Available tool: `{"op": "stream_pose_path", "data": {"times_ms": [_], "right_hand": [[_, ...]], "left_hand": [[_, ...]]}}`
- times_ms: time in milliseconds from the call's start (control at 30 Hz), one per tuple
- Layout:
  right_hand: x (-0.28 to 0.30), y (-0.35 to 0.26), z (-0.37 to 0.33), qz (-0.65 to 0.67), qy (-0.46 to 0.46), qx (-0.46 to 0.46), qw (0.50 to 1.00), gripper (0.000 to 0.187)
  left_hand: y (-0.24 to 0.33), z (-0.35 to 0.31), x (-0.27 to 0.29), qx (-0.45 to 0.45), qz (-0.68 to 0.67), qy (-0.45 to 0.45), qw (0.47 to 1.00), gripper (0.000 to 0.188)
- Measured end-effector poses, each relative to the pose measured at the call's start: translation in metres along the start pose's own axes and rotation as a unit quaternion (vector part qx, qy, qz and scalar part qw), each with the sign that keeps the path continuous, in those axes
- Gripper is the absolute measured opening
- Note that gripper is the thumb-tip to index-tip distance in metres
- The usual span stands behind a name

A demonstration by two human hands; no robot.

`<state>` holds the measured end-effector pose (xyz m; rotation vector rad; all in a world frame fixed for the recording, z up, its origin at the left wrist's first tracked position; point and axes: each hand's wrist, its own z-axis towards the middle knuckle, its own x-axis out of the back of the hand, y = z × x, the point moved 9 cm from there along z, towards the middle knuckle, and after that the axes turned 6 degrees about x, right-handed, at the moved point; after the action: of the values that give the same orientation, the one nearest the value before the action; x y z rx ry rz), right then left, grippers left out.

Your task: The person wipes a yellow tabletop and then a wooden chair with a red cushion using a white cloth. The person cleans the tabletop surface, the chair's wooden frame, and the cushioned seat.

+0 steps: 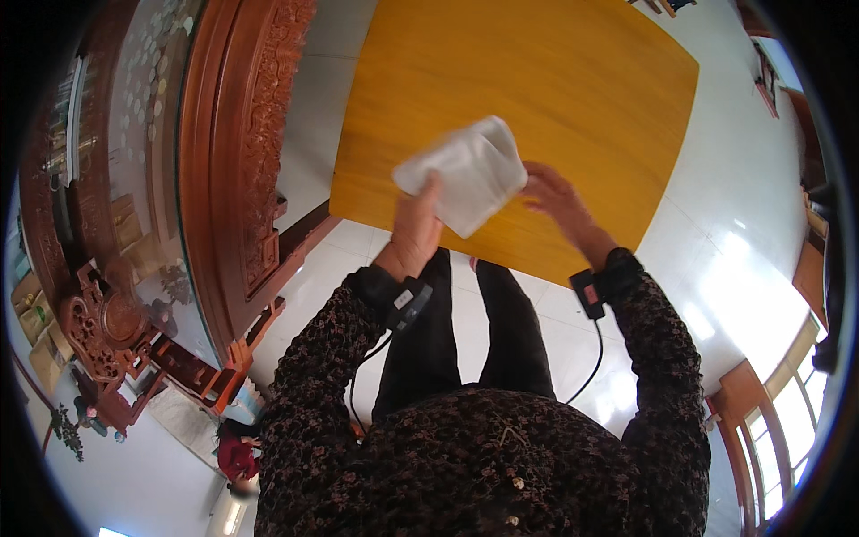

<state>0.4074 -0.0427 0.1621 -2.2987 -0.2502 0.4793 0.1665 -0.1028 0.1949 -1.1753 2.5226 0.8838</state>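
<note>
A folded white cloth [470, 174] is held up over the near part of the yellow wooden tabletop [537, 98]. My left hand [419, 224] is closed on its lower left side, thumb on top and the other fingers hidden beneath. At the cloth's right edge is my right hand [559, 204], slightly blurred, its fingers loosely bent and apart. The fingertips meet or nearly meet the edge, with no clear grip visible. Each wrist bears a small dark device with a cable.
Left of the table stands a carved reddish-brown wooden cabinet [242, 161] with glass beside it. Pale shiny tiles [716, 224] cover the floor. My legs are close to the table's near edge. A wooden chair [747, 421] is at the lower right, and a person in red [237, 458] at the lower left.
</note>
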Motion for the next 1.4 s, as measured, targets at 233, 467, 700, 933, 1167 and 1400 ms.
{"op": "stream_pose_path", "data": {"times_ms": [233,467,700,933,1167,1400], "right_hand": [[0.211,-0.014,0.015,-0.467,0.349,0.095,0.807,0.041],[0.206,0.020,0.055,-0.655,0.160,-0.131,0.726,0.070],[0.194,0.004,0.067,-0.665,0.136,-0.181,0.712,0.081],[0.194,0.003,0.062,-0.669,0.149,-0.191,0.703,0.083],[0.196,0.003,0.059,-0.655,0.160,-0.181,0.716,0.085],[0.195,-0.002,0.053,-0.632,0.186,-0.162,0.734,0.085]], "left_hand": [[0.129,0.043,0.176,-0.248,0.251,0.482,0.802,0.042],[0.138,0.101,0.198,-0.207,0.448,0.457,0.740,0.035],[0.181,0.177,0.098,-0.307,0.390,0.372,0.784,0.030],[0.231,0.249,0.006,-0.278,0.511,0.449,0.678,0.026],[0.248,0.279,-0.131,-0.397,0.291,0.177,0.852,0.029],[0.093,0.225,-0.246,-0.075,0.083,-0.125,0.986,0.050]]}}
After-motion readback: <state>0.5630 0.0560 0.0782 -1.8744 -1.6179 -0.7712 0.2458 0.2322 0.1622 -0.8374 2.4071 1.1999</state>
